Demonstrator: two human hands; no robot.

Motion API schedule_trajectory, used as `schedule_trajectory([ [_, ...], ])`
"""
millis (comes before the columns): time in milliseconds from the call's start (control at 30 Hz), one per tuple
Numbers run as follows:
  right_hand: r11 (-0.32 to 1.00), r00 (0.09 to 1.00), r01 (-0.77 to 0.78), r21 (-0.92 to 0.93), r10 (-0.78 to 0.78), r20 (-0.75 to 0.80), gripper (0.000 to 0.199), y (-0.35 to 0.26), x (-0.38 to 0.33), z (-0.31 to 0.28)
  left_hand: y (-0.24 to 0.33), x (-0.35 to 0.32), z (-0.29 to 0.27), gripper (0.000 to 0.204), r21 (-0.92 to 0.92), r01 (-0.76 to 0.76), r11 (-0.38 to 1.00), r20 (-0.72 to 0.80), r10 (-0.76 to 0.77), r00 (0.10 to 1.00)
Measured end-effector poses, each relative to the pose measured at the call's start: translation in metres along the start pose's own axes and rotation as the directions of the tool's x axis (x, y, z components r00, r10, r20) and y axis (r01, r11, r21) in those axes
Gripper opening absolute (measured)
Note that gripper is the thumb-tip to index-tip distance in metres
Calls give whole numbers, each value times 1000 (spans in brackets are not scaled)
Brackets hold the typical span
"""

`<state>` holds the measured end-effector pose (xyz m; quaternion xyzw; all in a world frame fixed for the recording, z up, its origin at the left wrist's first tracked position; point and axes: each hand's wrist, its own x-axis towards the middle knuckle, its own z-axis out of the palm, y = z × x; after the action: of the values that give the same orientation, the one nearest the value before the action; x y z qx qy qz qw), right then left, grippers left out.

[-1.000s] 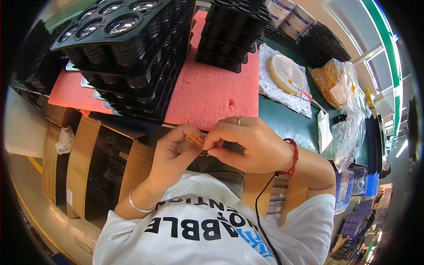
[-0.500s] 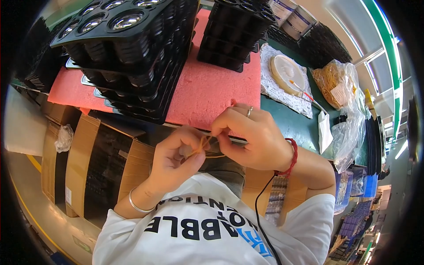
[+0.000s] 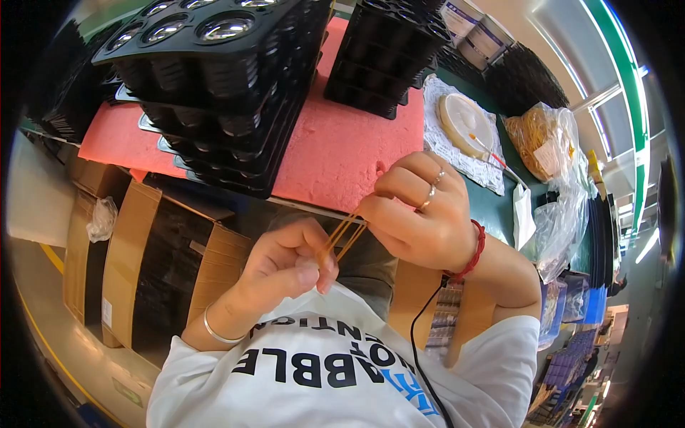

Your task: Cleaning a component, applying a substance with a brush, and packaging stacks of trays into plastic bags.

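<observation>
Thin tan rubber bands (image 3: 347, 234) stretch between my two hands, just in front of the pink foam sheet's near edge. My left hand (image 3: 289, 258) pinches their lower end between thumb and fingers. With its fingers curled in, my right hand (image 3: 421, 210) grips the upper end. Beyond my hands lies the pink foam sheet (image 3: 314, 160). On it stands a tall stack of black plastic trays (image 3: 228, 85) with shiny round lens-like pieces in the top one. A second stack of black trays (image 3: 374, 60) stands farther back to the right.
Right of the foam, a round dish (image 3: 464, 118) with a thin brush lies on a white cloth (image 3: 439, 139). A clear bag of rubber bands (image 3: 535, 143) and crumpled plastic (image 3: 560, 228) sit farther right. Cans (image 3: 485, 39) stand behind. Open cardboard boxes (image 3: 128, 264) are below left.
My right hand has moved slightly up and right, away from the left. The rubber bands, looped and slack before, are now drawn out straight between my hands.
</observation>
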<state>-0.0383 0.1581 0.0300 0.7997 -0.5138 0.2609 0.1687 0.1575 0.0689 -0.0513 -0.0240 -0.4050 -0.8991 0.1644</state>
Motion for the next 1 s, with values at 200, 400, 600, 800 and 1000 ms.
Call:
schedule_trajectory([
  [200,965,971,211,-159,-226,-84,23,6,8,2,4,-4,2,19,60,-38,997,75,33,997],
  [400,992,997,81,-94,-79,23,29,8,-2,26,5,-4,3,24,125,67,990,33,-72,997],
  [600,995,998,-45,86,41,41,34,-3,9,29,-10,-4,6,32,196,19,980,18,-23,1000],
  [800,977,993,-120,176,115,38,29,-1,12,39,5,-7,1,27,692,-31,722,-94,132,987],
  [1000,975,994,-109,191,111,0,26,9,11,49,17,-7,-29,24,977,29,210,-199,862,465],
])
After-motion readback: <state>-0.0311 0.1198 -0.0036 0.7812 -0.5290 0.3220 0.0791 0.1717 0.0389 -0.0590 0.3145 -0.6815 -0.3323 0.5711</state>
